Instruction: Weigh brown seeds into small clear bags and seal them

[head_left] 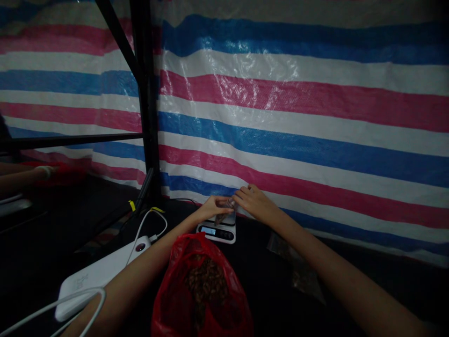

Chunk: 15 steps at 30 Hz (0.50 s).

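Both hands meet over a small white digital scale [216, 234] with a lit display. My left hand [212, 208] is closed on a small clear plastic bag [224, 216] holding something brownish, just above the scale's platform. On the bag's other side, my right hand [255, 202] has its fingers bent at the bag's top edge, pinching it. Closer to me, an open red plastic bag [168, 281] contains many small brown pieces [206, 283], perhaps nuts or seeds. Another clear bag [305, 274] with dark contents lies partly beneath my right forearm.
A white power bank [94, 276] with a white cable [135, 241] lies left of my left forearm. Black metal posts [145, 93] and striped plastic sheeting [298, 107] stand behind the black surface. Another person's hand [44, 173] is at a red bag [70, 173], far left.
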Tool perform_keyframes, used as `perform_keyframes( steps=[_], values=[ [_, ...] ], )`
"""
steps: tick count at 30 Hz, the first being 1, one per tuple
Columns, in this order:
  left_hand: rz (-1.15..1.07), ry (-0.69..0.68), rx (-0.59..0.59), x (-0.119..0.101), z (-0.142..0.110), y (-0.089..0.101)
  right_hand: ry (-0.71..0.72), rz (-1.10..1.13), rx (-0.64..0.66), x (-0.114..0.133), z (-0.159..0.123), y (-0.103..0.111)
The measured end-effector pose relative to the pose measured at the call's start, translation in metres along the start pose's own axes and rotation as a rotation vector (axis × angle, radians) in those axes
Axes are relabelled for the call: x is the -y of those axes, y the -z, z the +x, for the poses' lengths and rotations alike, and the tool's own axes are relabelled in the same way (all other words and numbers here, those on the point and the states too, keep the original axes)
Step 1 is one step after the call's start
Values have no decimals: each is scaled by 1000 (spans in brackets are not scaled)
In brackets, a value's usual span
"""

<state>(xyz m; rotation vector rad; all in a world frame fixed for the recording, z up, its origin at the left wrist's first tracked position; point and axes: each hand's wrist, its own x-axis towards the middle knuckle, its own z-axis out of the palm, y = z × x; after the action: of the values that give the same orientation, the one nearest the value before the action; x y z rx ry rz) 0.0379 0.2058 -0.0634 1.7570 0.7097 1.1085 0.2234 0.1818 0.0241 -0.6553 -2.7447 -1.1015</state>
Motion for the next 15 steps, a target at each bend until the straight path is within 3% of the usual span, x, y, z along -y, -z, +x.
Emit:
perform_keyframes(
  steps=[4,8,12,15],
  values=[
    [71,-15,-15,-8,0,3,-28,-31,-56,8,-2,14],
    [274,-66,-79,-21,2,14,-355,183,-116,24,-15,17],
    [554,-112,-128,-22,2,21,-615,624,-110,45,-41,-8],
    [634,-87,-65,-8,-2,18,-738,922,-112,66,-65,-37]
  ],
)
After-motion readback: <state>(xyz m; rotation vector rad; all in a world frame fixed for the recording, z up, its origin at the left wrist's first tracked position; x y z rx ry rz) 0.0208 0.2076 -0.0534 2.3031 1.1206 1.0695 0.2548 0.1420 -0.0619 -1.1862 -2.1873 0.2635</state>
